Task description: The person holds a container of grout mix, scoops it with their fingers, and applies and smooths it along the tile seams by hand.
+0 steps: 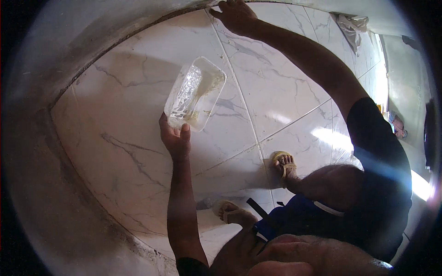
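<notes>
My left hand (176,140) grips the near end of a clear rectangular plastic tub (213,72), thumb over the rim. The tub is tilted with its open side showing, and pale residue clings to its inner wall and bottom. Stretched far ahead, my right hand (235,17) is at the seam where the tiled floor (138,101) meets the wall. Its fingers are spread apart along that seam, and I see nothing held in them. Part of those fingertips lies in shadow against the wall.
A rough grey wall (32,152) curves around the left and far sides. My sandalled feet (286,164) stand on the marble-patterned tiles. A crumpled pale cloth (353,28) lies at the far right. Small items (397,124) sit near the right edge, beside bright light.
</notes>
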`<action>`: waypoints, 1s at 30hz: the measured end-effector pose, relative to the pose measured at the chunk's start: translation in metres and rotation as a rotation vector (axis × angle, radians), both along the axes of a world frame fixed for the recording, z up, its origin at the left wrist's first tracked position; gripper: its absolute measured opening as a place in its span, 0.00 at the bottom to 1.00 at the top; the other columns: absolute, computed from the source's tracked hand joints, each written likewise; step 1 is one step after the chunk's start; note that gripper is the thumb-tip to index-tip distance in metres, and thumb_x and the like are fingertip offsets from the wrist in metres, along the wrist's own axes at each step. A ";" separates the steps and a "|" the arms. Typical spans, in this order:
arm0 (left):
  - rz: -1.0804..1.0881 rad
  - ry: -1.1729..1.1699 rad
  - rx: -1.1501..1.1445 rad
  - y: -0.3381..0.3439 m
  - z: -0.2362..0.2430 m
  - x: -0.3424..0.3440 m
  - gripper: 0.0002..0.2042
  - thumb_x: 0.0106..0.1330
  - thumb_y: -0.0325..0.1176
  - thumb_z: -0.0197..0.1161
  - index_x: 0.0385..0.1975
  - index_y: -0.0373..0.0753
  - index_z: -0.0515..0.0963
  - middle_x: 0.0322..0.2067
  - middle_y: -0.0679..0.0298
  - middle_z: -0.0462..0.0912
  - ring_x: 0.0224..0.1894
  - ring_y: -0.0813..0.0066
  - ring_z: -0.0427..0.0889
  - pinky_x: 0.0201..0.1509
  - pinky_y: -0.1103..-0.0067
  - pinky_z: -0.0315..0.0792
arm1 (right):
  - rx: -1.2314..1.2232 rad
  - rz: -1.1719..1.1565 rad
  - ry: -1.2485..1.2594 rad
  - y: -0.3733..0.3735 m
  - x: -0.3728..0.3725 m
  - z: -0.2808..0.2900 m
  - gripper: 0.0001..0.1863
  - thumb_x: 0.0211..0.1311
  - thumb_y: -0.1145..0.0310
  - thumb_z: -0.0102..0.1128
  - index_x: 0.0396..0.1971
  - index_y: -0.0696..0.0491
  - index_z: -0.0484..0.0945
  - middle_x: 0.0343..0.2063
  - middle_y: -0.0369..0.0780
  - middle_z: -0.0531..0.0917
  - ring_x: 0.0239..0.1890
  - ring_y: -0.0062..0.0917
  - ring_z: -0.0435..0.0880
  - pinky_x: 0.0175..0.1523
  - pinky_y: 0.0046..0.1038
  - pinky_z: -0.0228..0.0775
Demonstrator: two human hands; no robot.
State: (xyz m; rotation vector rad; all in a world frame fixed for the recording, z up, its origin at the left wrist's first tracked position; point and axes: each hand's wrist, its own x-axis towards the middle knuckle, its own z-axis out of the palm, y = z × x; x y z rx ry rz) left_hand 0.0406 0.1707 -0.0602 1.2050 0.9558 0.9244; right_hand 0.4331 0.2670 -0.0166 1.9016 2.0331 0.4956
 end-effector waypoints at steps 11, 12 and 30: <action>-0.029 -0.051 0.000 0.000 -0.002 -0.001 0.31 0.59 0.35 0.61 0.62 0.29 0.62 0.55 0.51 0.71 0.57 0.59 0.73 0.65 0.63 0.67 | -0.163 0.074 -0.179 0.016 -0.032 0.017 0.14 0.60 0.64 0.59 0.42 0.54 0.82 0.42 0.39 0.78 0.50 0.31 0.76 0.49 0.36 0.69; -0.028 -0.053 -0.001 0.001 -0.001 0.000 0.31 0.59 0.35 0.61 0.62 0.29 0.62 0.55 0.51 0.71 0.57 0.59 0.73 0.65 0.63 0.67 | -0.194 0.095 -0.259 0.016 -0.035 0.018 0.12 0.60 0.64 0.60 0.40 0.53 0.83 0.41 0.39 0.78 0.50 0.30 0.75 0.48 0.34 0.69; -0.044 -0.173 -0.083 0.002 0.004 0.002 0.35 0.62 0.39 0.69 0.62 0.28 0.59 0.58 0.49 0.68 0.62 0.60 0.69 0.67 0.62 0.66 | -0.064 -0.069 0.099 -0.002 -0.007 0.008 0.26 0.65 0.54 0.56 0.61 0.47 0.71 0.48 0.47 0.77 0.54 0.41 0.77 0.52 0.50 0.74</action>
